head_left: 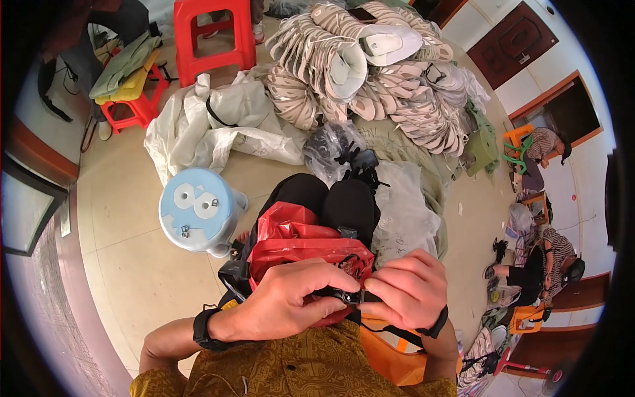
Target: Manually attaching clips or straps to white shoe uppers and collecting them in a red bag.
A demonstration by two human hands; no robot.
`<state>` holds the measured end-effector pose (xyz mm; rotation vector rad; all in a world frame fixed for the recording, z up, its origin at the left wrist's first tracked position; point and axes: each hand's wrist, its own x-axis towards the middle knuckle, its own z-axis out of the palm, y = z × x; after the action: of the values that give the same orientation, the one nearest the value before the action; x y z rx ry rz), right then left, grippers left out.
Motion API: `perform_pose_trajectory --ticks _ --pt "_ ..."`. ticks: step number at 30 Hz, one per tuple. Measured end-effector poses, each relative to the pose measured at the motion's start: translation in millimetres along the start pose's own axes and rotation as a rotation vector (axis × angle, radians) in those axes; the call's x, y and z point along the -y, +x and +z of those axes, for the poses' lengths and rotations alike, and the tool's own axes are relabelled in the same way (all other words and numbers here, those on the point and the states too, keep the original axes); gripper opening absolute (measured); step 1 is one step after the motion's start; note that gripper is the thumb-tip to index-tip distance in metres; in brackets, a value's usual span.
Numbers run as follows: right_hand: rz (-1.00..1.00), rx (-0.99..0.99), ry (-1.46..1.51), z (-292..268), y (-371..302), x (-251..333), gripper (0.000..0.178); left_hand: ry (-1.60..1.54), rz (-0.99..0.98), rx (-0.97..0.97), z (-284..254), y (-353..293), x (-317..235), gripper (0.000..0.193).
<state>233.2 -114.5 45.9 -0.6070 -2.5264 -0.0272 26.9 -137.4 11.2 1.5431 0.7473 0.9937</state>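
Above my lap, my left hand (283, 299) pinches a small black buckle (352, 297) on a black strap between thumb and forefinger. My right hand (411, 288) grips the strap on the other side of the buckle, with its fingers curled and close to the left fingertips. Part of the strap is hidden by the fingers. Under both hands a red plastic bag (288, 251) lies across my thighs, with thin black pieces near its open edge. Beside my left knee is a round light-blue stool (192, 173) with a cartoon face. A few small buckles (185, 231) rest on its top.
Bundled shoe parts (301, 59) are heaped ahead, next to a white woven sack (218, 135). A clear plastic bag (407, 215) lies right of my knees. A tall red stool (213, 40) stands at the far left. Two people sit along the right wall.
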Motion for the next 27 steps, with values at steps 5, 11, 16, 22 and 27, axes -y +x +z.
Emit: perform_pose_trajectory --ticks 5,11,16,22,27 --pt "0.212 0.063 0.471 11 -1 -8 0.030 0.066 0.086 -0.028 2 0 1 0.029" --pt "0.327 0.079 0.695 18 -3 -5 0.020 0.255 0.270 -0.039 8 4 7 0.034" --pt "0.365 0.114 0.687 20 -4 -2 0.020 0.692 0.482 0.011 16 2 10 0.030" --pt "0.457 0.143 0.636 21 -7 3 0.026 0.845 0.470 0.007 25 1 16 0.023" --pt "0.421 0.168 0.730 26 -18 2 0.028 0.549 0.336 0.073 27 1 26 0.020"
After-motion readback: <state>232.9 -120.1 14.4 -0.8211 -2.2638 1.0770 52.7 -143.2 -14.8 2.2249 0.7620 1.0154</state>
